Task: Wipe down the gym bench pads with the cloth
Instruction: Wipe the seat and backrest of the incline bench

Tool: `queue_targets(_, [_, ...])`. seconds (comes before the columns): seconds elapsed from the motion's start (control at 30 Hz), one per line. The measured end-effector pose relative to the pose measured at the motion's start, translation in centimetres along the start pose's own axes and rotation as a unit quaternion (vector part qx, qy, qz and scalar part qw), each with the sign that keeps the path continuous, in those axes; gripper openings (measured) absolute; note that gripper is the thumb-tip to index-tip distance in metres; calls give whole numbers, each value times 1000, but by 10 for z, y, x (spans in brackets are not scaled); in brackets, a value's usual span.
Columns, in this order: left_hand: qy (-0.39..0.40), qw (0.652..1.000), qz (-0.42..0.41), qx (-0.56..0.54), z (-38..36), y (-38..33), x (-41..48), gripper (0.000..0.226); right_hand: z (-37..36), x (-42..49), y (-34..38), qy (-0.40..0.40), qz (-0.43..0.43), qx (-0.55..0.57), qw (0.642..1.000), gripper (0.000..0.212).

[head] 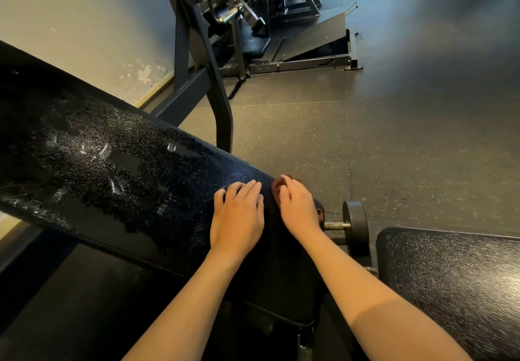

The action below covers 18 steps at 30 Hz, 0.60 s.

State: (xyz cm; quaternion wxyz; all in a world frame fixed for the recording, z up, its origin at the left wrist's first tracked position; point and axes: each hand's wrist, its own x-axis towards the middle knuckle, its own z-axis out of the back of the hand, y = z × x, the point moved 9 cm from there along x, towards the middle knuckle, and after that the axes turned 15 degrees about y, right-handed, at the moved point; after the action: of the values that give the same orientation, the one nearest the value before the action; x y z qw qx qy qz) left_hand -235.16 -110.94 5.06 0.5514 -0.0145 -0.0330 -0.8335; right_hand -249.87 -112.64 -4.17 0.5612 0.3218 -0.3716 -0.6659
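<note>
At the four-o'clock end of the bench pad (pixel 118 169), left hand (pixel 237 215) rests loose-fingered, empty — right hand (pixel 298 210), fingers curled, grips the cloth (pixel 278 187).

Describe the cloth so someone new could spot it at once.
Follow the long black bench pad running diagonally from the left to its near end. There the cloth lies under the right hand. It is the only reddish-brown thing on the pad.

Dumbbell (pixel 356 227) on speckled rubber floor (pixel 394 135), steel machine frame (pixel 194 51) by chipped wall (pixel 84 22) — slanted footplate (pixel 315 36) beyond
</note>
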Motion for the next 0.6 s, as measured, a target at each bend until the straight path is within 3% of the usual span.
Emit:
queue_targets(0.1, [-9,1000,-2,-6,0,-1,0,42,4,-1,2,-30,-40,8,999,45])
queue_targets(0.23, [-20,999,-3,-39,4,2,1,41,-11,10,59,48,60,54,996,37])
queue_targets(0.33, [-20,999,-7,-51,6,4,0,40,-18,8,53,77,92,41,992,38])
queue_targets(0.53, [-61,997,-38,-19,4,-2,-32,33,-2,-39,-16,-29,-53,-3,998,58])
queue_targets(0.6, [-71,997,-39,-15,3,-1,-43,32,-15,-47,-4,-22,-53,-20,998,58])
